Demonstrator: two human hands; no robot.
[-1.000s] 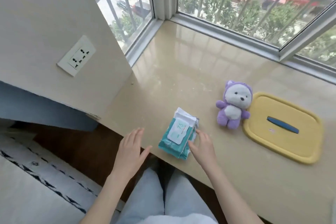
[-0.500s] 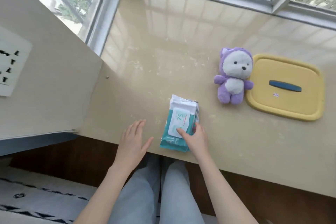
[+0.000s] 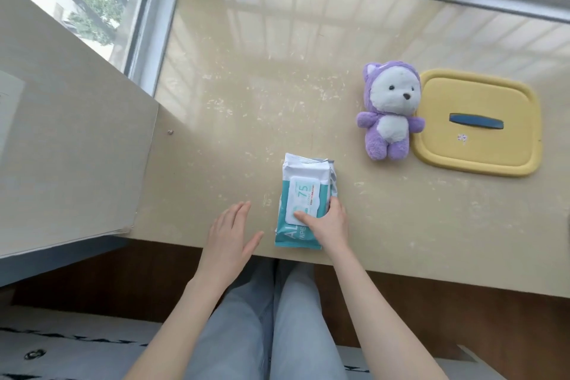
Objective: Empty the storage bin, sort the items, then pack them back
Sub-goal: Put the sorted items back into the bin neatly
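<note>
- Wipes pack (image 3: 303, 200) lay flat on the beige sill (image 3: 246, 71), near the front edge, label up, w/ its near end almost at the lip.
- Right hand (image 3: 328, 220) rested on the pack's near right part: thumb across the white flap, fingers curled round the right side. Looked like a light hold, prob. just pressing or squaring it, not lifting.
- Left hand (image 3: 229, 236) hovered just left of the pack, palm down, fingers spread, holding nothing and not touching the pack.
- Purple plush bear (image 3: 388, 120) lay on its back well to the right, one arm touching the yellow lid (image 3: 476, 123). Bin itself not in view, so can't tell how much was left inside.
- Risk: the pack sat so close to the edge that a nudge toward the person could tip it onto the lap or floor. Its slick wrapper could also slide under a one-sided grip.
- Vs. a second ago: pack had been angled w/ one end raised off the sill, now flat and straighter. Right hand had moved from the pack's side onto its top. Left hand was about the same.
</note>
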